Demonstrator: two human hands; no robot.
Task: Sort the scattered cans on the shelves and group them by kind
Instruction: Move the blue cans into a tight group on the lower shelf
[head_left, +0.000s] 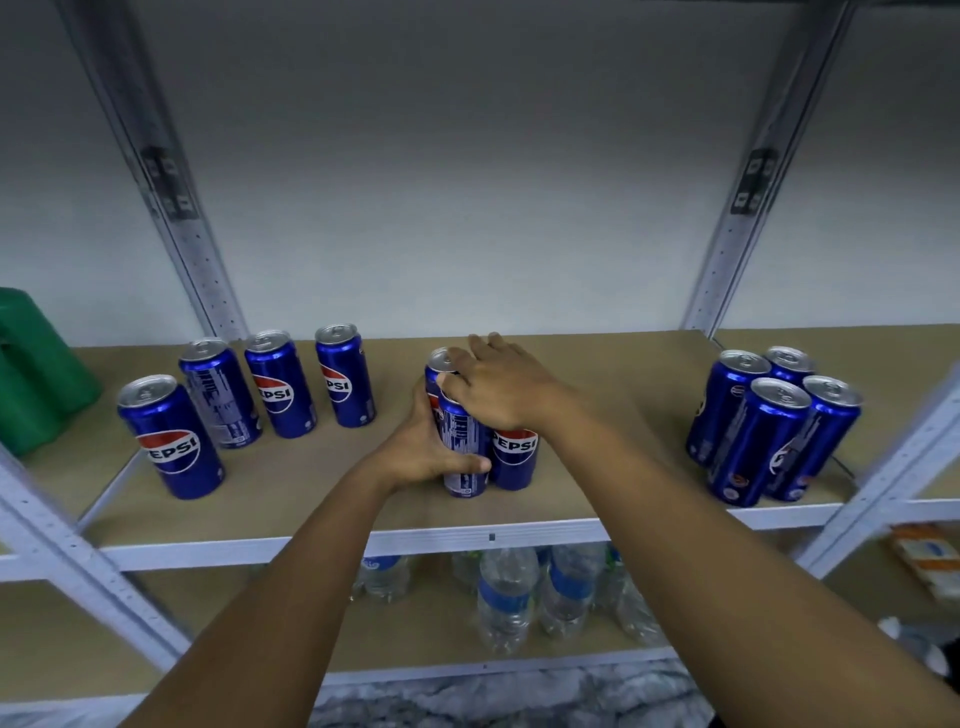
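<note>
Blue Pepsi cans stand on the tan shelf board (311, 483). In the middle a tight cluster of three cans (514, 457) stands upright. My left hand (426, 447) grips the front can (462, 447) of that cluster from its left side, thumb across its lower body. My right hand (498, 384) lies over the tops of the cluster, fingers draped on the lids. Several cans (280, 389) stand spread apart at the left. Several more cans (763, 431) are packed together at the right.
A green plastic container (36, 374) stands at the shelf's far left. Metal uprights (202, 260) rise behind at both sides. Water bottles (509, 597) stand on the shelf below, and an orange-and-white box (924, 566) lies at the lower right.
</note>
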